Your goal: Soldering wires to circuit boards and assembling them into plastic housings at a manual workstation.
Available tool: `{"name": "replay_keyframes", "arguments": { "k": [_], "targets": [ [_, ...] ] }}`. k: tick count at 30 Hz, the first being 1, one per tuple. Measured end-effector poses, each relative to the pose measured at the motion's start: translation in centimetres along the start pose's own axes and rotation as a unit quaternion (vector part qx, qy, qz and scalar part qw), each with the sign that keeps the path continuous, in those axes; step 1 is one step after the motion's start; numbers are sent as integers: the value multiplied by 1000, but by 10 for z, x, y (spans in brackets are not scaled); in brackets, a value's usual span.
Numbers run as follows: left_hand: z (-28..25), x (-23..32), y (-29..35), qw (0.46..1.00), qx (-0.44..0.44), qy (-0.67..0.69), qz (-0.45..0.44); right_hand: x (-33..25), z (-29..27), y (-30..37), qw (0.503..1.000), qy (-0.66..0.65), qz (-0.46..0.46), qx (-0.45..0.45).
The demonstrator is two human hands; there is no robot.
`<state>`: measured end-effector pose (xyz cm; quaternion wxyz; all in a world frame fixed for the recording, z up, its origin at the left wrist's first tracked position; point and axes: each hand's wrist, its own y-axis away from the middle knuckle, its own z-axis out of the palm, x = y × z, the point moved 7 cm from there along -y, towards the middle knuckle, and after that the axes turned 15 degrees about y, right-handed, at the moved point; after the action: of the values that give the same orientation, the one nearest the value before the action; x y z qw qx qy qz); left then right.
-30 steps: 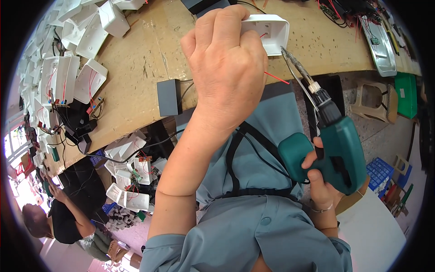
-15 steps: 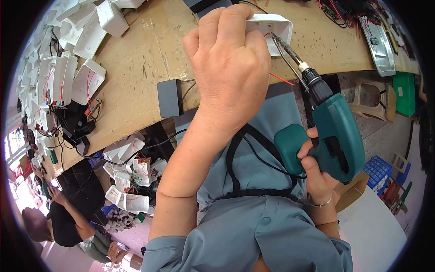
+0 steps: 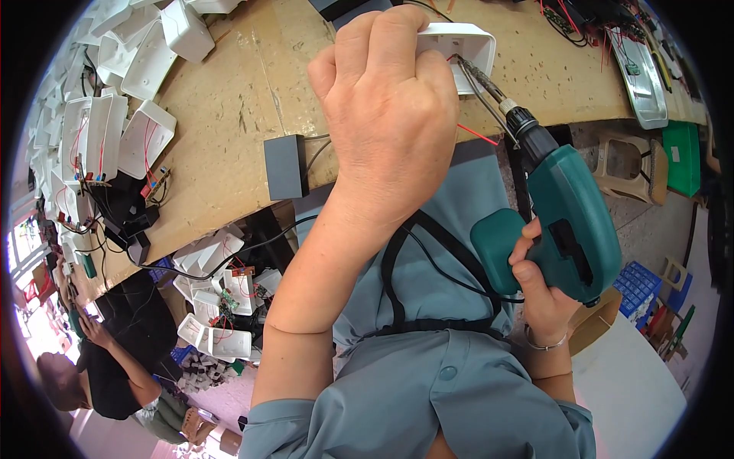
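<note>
My left hand (image 3: pixel 390 107) is closed over the left part of a white plastic box (image 3: pixel 475 47) at the table's front edge. My fingertips are hidden behind the hand. A green trigger-feed soldering gun (image 3: pixel 577 222) is in my right hand (image 3: pixel 547 291), with fingers wrapped round its handle. The iron's tip and thin feed tube reach into the open box, at a short red wire. Another red wire (image 3: pixel 478 134) sticks out below the box, towards my lap. A black cord runs from the gun across my lap.
White boxes (image 3: pixel 149 61) with red wires pile up at the left. A dark grey block (image 3: pixel 285 167) lies on the table (image 3: pixel 222 122) near its edge. At the right are a metal tray (image 3: pixel 642 84), a beige stool (image 3: pixel 631 168) and a green bin (image 3: pixel 680 157). Another person (image 3: pixel 115 367) works far left.
The soldering gun's body and my right hand have shifted slightly to the right. Its tip stays inside the box, and my left hand has hardly moved.
</note>
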<state>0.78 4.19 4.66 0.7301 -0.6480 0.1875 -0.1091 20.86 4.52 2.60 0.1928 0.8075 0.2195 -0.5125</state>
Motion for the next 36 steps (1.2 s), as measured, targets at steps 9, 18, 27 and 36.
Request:
{"name": "replay_keyframes", "arguments": {
  "k": [9, 18, 27, 36],
  "targets": [
    [-1, -1, -1, 1000, -2, -2, -9, -5, 0, -1, 1000, 10, 3, 2],
    [0, -1, 0, 1000, 5, 2, -5, -7, 0, -2, 998, 42, -15, -33],
    [0, -1, -2, 1000, 4, -13, 7, -11, -1, -1, 1000, 13, 0, 8],
    [0, -2, -1, 1000, 8, -10, 6, -10, 1, 1, 1000, 20, 18, 6]
  ]
}}
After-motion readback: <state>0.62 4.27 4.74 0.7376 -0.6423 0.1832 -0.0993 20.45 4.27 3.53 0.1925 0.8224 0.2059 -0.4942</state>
